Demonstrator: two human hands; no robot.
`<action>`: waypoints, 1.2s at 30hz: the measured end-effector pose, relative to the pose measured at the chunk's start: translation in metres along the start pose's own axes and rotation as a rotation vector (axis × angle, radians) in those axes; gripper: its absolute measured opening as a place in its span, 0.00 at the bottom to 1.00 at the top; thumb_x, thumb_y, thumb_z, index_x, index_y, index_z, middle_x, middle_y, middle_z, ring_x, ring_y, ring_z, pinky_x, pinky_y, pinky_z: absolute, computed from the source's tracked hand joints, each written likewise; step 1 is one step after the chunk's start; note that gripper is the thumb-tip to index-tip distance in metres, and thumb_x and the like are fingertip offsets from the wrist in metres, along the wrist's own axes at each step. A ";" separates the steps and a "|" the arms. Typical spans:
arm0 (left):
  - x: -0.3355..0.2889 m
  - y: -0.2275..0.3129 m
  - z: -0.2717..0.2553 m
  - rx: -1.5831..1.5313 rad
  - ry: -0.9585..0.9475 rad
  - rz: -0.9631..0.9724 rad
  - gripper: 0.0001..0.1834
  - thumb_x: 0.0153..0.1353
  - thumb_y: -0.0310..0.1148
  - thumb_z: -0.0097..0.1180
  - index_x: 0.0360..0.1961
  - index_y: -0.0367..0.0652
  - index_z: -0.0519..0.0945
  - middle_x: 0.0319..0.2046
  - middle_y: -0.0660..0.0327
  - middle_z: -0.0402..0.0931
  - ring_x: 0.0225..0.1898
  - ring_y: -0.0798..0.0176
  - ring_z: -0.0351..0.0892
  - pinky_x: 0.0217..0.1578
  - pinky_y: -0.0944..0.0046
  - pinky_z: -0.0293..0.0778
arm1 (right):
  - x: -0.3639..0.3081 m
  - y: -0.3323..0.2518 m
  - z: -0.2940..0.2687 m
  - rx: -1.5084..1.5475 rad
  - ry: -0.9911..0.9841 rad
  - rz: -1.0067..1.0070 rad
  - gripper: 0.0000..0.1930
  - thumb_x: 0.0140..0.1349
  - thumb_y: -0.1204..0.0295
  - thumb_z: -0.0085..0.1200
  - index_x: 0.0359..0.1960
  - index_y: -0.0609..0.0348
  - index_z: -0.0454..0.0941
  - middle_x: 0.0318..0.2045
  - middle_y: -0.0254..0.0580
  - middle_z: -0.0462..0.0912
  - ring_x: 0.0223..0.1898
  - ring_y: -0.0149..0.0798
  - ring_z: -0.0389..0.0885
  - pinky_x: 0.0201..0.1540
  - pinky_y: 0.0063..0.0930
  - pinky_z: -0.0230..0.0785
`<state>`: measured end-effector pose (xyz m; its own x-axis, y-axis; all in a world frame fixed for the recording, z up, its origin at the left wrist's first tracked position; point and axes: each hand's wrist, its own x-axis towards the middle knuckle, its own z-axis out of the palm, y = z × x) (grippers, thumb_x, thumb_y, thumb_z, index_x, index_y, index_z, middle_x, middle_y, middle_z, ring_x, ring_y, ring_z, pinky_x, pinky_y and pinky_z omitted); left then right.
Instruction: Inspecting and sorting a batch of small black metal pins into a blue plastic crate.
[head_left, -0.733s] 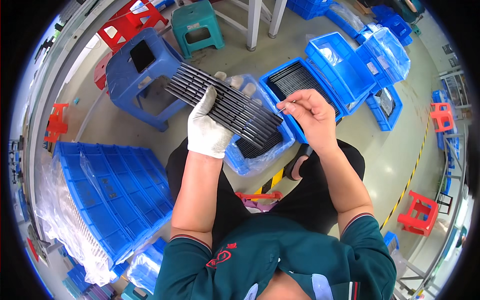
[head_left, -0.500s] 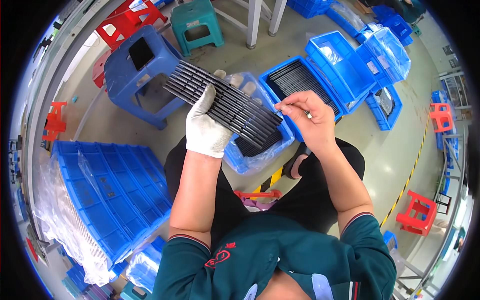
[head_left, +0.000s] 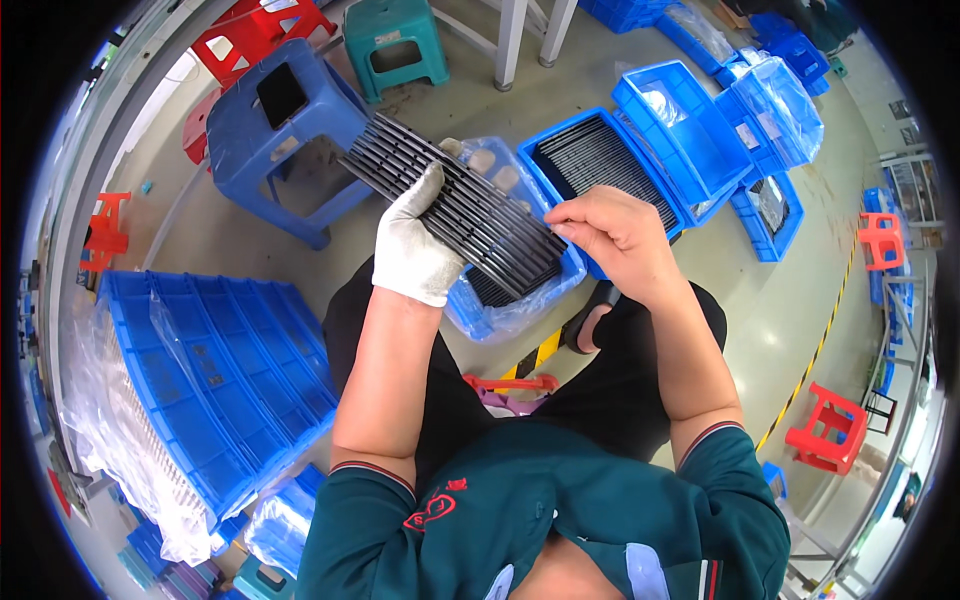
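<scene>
My left hand [head_left: 412, 255], in a white glove, is closed around a flat row of several slim black rods [head_left: 490, 225] with small holes or notches along them. The row slants from upper left to lower right. My right hand [head_left: 625, 240] is bare, its thumb and forefinger pinched at the right-hand ends of the rods. Whatever sits between those fingertips is too small to make out. Beneath the rods is a plastic-lined blue crate [head_left: 478, 325] with more black rods inside, partly hidden by the held row.
Beyond my right hand, a blue crate [head_left: 555, 129] holds many dark rods, with another blue crate [head_left: 735, 165] beside it. A blue stool [head_left: 235, 130] carries a dark flat object. Stacked blue crates [head_left: 215, 380] stand at left, a green stool [head_left: 395, 30] at the back, a red stool [head_left: 830, 430] at right.
My right fingertips have moved slightly left, closer against the rod ends, and the fingers have curled in more. The rods have shifted slightly to the right.
</scene>
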<state>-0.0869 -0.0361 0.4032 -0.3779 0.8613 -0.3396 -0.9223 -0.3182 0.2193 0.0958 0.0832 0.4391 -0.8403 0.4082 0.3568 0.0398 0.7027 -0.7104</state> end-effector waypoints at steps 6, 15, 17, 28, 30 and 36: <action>0.000 0.001 -0.002 0.031 -0.038 0.005 0.18 0.70 0.36 0.37 0.56 0.38 0.69 0.53 0.41 0.71 0.58 0.28 0.66 0.55 0.28 0.63 | -0.003 -0.003 0.002 -0.006 0.114 0.063 0.05 0.55 0.77 0.61 0.33 0.61 0.81 0.26 0.38 0.80 0.28 0.35 0.77 0.32 0.24 0.67; -0.010 0.000 0.010 0.049 -0.059 -0.026 0.14 0.69 0.33 0.39 0.49 0.41 0.74 0.46 0.48 0.77 0.51 0.41 0.77 0.51 0.41 0.75 | -0.004 -0.005 0.010 -0.022 0.162 -0.013 0.04 0.51 0.74 0.64 0.28 0.56 0.81 0.23 0.37 0.80 0.26 0.37 0.78 0.29 0.28 0.68; -0.009 0.000 0.009 0.044 -0.058 -0.026 0.14 0.69 0.33 0.39 0.49 0.41 0.74 0.46 0.48 0.77 0.52 0.40 0.76 0.51 0.40 0.75 | -0.004 -0.005 0.010 -0.029 0.153 -0.010 0.04 0.51 0.74 0.64 0.28 0.56 0.81 0.22 0.37 0.80 0.26 0.37 0.77 0.29 0.28 0.68; -0.007 0.001 0.005 0.044 -0.066 -0.018 0.14 0.70 0.34 0.39 0.48 0.41 0.74 0.46 0.49 0.77 0.51 0.41 0.77 0.51 0.41 0.75 | 0.001 -0.005 0.006 -0.194 0.028 -0.177 0.06 0.48 0.75 0.64 0.28 0.57 0.80 0.22 0.37 0.78 0.26 0.40 0.75 0.30 0.30 0.67; -0.006 0.001 0.005 0.051 -0.058 -0.010 0.15 0.70 0.34 0.38 0.49 0.41 0.74 0.46 0.48 0.77 0.50 0.40 0.77 0.51 0.40 0.75 | 0.001 -0.005 0.006 -0.210 0.044 -0.173 0.05 0.49 0.74 0.64 0.27 0.57 0.80 0.22 0.37 0.78 0.26 0.41 0.76 0.30 0.32 0.68; -0.006 0.002 0.004 0.031 -0.074 -0.011 0.15 0.70 0.35 0.38 0.50 0.40 0.73 0.46 0.46 0.77 0.51 0.39 0.76 0.50 0.38 0.75 | 0.001 -0.011 0.013 -0.194 0.188 -0.146 0.07 0.49 0.73 0.65 0.26 0.57 0.78 0.21 0.37 0.78 0.25 0.42 0.76 0.29 0.32 0.67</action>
<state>-0.0864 -0.0408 0.4097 -0.3596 0.8920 -0.2737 -0.9230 -0.2971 0.2445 0.0876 0.0681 0.4395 -0.7304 0.3824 0.5659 0.0432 0.8527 -0.5206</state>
